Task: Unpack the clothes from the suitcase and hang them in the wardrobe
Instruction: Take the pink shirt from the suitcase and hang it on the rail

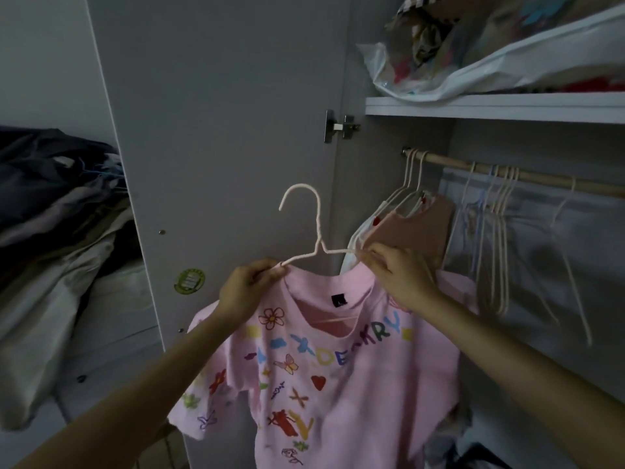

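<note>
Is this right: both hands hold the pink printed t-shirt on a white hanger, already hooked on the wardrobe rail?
Not quite. The head view shows the hanger hook free in the air, left of the rail, not hooked on it. The rest holds: the left hand and right hand grip the hanger's shoulders with the pink t-shirt on it.

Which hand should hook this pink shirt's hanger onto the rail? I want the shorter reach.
Probably the right hand: it grips the hanger on the side nearest the rail. The left hand holds the far shoulder.
</note>
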